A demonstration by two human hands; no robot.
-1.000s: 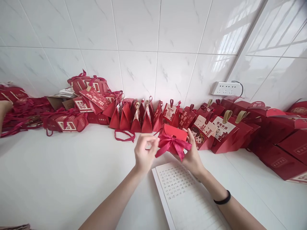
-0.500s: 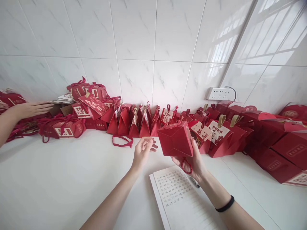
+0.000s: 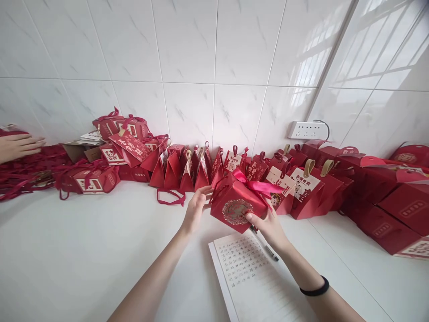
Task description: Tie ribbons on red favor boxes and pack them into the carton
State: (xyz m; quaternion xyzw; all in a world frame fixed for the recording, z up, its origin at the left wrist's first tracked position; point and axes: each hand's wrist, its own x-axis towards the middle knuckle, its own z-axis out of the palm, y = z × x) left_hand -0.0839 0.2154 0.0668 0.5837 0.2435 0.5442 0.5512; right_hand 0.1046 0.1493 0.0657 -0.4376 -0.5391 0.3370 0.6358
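A red gift box (image 3: 221,208) with a round gold emblem, a shiny ribbon bow on top and a twisted cord at its left side is held tilted above the counter. My right hand (image 3: 268,223) grips its right side, with the thumb on the front near the emblem and the fingers partly hidden. At the box's left edge is my left hand (image 3: 196,208), its fingers stretched out toward the cord side; the tips are partly hidden, and I cannot tell whether they press on it. Below lie an open notebook (image 3: 248,286) with handwriting and a pen (image 3: 271,252).
Red triangular gift boxes (image 3: 170,172) line the tiled wall. Ribboned boxes (image 3: 95,179) are piled at left, larger red boxes (image 3: 378,214) at right. Another person's hand (image 3: 22,147) rests over dark red ribbons (image 3: 30,167). A power strip (image 3: 308,130) is by the wall.
My right hand has turned the box, so its emblem and bow now show. My left hand has come to the box's left edge. The other person's hand has moved left.
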